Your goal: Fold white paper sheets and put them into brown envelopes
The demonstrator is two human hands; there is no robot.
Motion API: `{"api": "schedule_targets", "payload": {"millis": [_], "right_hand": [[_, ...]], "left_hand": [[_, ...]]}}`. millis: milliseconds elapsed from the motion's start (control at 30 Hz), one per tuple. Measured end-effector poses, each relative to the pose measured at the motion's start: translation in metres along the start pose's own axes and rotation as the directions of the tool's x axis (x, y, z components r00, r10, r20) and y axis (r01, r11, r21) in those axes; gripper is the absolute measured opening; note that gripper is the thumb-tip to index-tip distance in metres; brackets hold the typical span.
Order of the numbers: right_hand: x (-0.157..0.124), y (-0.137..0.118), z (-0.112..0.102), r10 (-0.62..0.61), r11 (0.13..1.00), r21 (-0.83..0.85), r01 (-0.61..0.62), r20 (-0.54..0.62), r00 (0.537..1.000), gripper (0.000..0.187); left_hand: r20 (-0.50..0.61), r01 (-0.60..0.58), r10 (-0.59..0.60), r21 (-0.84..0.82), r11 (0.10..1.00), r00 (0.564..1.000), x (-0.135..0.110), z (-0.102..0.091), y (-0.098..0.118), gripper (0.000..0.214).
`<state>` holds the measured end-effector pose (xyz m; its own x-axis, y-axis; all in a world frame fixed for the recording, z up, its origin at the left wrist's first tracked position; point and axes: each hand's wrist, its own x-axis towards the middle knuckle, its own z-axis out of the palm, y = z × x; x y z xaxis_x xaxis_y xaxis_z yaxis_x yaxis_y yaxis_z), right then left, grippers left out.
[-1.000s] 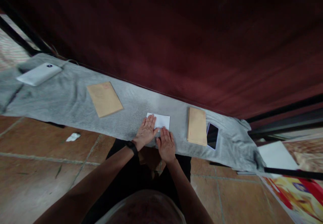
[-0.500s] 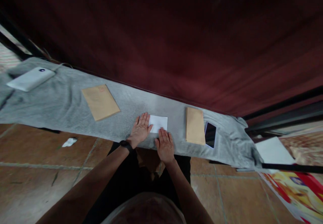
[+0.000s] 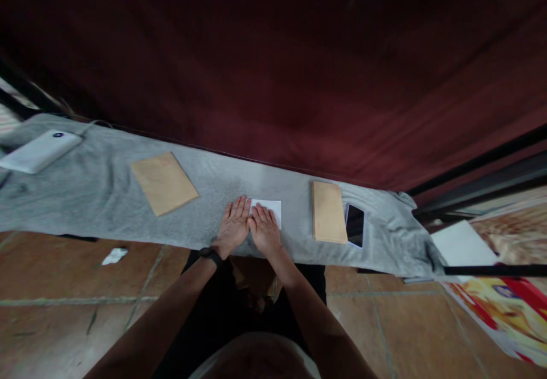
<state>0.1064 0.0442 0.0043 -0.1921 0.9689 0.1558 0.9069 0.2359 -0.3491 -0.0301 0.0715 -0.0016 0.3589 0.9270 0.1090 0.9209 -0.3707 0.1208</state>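
A white sheet of paper (image 3: 276, 210), small and rectangular, lies flat on the grey cloth before me. My left hand (image 3: 234, 223), with a dark band on its wrist, rests flat at the paper's left edge with fingers stretched out. My right hand (image 3: 264, 228) lies flat over the paper's middle, fingers extended, hiding much of it. Both hands nearly touch at the thumbs. To the left is a brown paper envelope (image 3: 165, 183). A stack of brown envelopes (image 3: 329, 212) sits to the right of my hands.
Beside the stack lies a phone (image 3: 355, 225) with a dark screen. A white device (image 3: 40, 151) with a cable is at the far left. The grey cloth (image 3: 213, 168) covers a narrow surface against a dark red curtain (image 3: 277, 111). A white scrap (image 3: 114, 256) lies on the tiled floor.
My right hand has slid left and forward across the paper, up beside my left hand. My left hand has stayed by the paper's left edge. The view has shifted slightly.
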Motion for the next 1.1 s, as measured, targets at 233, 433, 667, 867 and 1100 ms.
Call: {"api": "schedule_targets", "payload": {"millis": [233, 433, 667, 867, 1100], "right_hand": [[0.009, 0.018, 0.007, 0.025, 0.999, -0.028, -0.026, -0.021, 0.999, 0.05], [0.004, 0.035, 0.003, 0.07, 0.995, -0.067, -0.076, -0.079, 0.994, 0.053], [-0.012, 0.045, -0.002, 0.128, 0.984, -0.111, -0.143, -0.125, 0.984, 0.054], [-0.018, 0.046, -0.003, 0.144, 0.984, -0.091, -0.156, -0.13, 0.981, 0.053], [-0.018, 0.046, -0.006, 0.136, 0.984, -0.103, -0.145, -0.093, 0.986, 0.053]], "left_hand": [[-0.027, 0.011, -0.011, -0.019, 1.0, 1.0, 0.0, -0.002, 0.002, 0.06], [-0.037, 0.017, -0.019, -0.044, 0.999, 0.999, 0.0, -0.005, 0.004, 0.061], [-0.053, 0.033, -0.036, -0.062, 0.998, 0.998, 0.001, -0.004, 0.004, 0.061], [-0.025, 0.069, -0.071, -0.074, 0.995, 0.997, 0.003, -0.003, 0.028, 0.06], [-0.04, -0.128, 0.124, -0.141, 0.982, 0.992, 0.006, 0.001, 0.057, 0.057]]}}
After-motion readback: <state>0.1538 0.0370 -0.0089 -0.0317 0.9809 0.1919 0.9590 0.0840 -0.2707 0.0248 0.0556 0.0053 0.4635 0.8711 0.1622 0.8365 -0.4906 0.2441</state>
